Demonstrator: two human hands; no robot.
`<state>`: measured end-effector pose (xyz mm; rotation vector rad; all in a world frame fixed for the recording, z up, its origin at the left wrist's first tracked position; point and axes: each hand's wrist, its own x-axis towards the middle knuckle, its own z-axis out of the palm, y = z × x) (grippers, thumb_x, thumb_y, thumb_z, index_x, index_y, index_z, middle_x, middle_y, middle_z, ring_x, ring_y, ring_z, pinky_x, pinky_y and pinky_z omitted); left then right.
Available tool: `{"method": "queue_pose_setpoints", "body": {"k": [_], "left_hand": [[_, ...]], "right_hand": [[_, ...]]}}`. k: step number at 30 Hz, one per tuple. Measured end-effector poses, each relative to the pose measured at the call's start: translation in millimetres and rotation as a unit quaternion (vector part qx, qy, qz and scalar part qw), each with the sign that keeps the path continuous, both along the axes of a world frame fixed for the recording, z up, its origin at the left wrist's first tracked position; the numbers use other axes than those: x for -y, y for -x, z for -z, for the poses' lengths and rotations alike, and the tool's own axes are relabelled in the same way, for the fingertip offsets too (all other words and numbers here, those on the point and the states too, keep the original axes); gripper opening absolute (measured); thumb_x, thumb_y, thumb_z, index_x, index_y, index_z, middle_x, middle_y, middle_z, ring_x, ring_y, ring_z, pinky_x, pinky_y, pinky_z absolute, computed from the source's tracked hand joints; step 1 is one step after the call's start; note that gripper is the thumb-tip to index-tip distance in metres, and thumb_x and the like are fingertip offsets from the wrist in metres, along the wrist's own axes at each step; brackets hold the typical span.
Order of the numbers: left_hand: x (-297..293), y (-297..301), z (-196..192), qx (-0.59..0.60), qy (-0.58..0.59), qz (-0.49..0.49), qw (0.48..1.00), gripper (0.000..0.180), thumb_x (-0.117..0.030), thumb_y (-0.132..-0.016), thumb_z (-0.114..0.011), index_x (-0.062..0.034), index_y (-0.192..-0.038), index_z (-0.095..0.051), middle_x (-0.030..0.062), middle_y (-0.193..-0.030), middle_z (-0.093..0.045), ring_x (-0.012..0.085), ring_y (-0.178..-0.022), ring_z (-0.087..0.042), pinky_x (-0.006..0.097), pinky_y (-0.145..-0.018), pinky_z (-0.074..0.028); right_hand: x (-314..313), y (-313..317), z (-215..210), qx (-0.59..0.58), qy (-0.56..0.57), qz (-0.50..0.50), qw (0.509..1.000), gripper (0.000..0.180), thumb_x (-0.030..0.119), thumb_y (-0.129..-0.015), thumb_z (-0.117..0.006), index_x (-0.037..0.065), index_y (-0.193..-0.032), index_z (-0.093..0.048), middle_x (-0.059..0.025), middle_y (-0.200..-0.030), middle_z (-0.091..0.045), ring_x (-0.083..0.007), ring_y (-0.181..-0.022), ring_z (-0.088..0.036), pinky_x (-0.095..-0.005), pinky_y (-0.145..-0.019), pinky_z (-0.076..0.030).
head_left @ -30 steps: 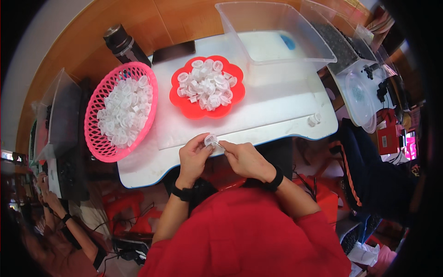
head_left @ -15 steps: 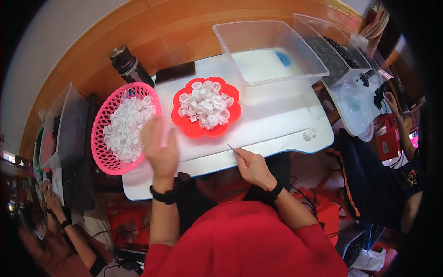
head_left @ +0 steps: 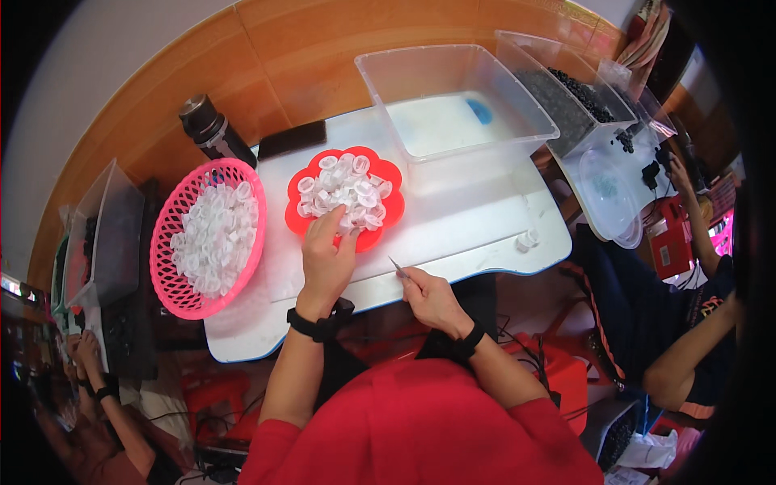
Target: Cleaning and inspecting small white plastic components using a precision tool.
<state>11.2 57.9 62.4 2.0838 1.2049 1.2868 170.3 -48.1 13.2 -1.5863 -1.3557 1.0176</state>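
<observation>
**A:** Start wide: where does everything sit?

**B:** The white work table carries a clear plastic tub at 1 o'clock, a pink mesh basket of white caps at 9 o'clock, and a red flower-shaped dish at the centre, heaped with small white plastic caps.

**A:** And the hands?

**B:** The left hand reaches forward toward 12 o'clock, wrist straight, fingers curled down into the near edge of the heap on the dish. Whether they have closed on a cap I cannot tell; the knuckles hide it. The right hand rests at the table's near edge, at 5 o'clock from the dish, pinching slim metal tweezers whose tip points up toward 11 o'clock.

**A:** How should the pick go?

**B:** I'd judge it best to lift one cap from the heap's edge, not dig in, and keep the tweezers steady, clear of the dish.
</observation>
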Motion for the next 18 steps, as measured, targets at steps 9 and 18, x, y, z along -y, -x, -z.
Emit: {"method": "queue_pose_setpoints", "body": {"k": [9,18], "left_hand": [[56,37,11,0.410,0.365,0.226,0.805,0.029,-0.009,-0.087,-0.060,0.0034,-0.112,-0.054,0.0129,-0.108,-0.061,0.0142,-0.094,-0.057,0.026,-0.081,-0.045],[73,34,26,0.468,0.407,0.254,0.742,0.033,-0.002,-0.085,-0.059,0.0059,-0.116,-0.053,0.0147,-0.117,-0.057,0.0208,-0.106,-0.055,0.033,-0.094,-0.045]], "right_hand": [[1,12,-21,-0.092,0.029,-0.024,0.995,0.025,0.016,-0.085,-0.056,-0.003,-0.100,-0.059,-0.0052,-0.068,-0.057,-0.0091,-0.063,-0.049,-0.0267,-0.057,-0.042],[-7,36,-42,-0.150,0.043,-0.055,0.986,0.022,0.014,-0.084,-0.058,-0.005,-0.096,-0.059,-0.0049,-0.072,-0.057,-0.0085,-0.065,-0.049,-0.0256,-0.057,-0.042]]}}
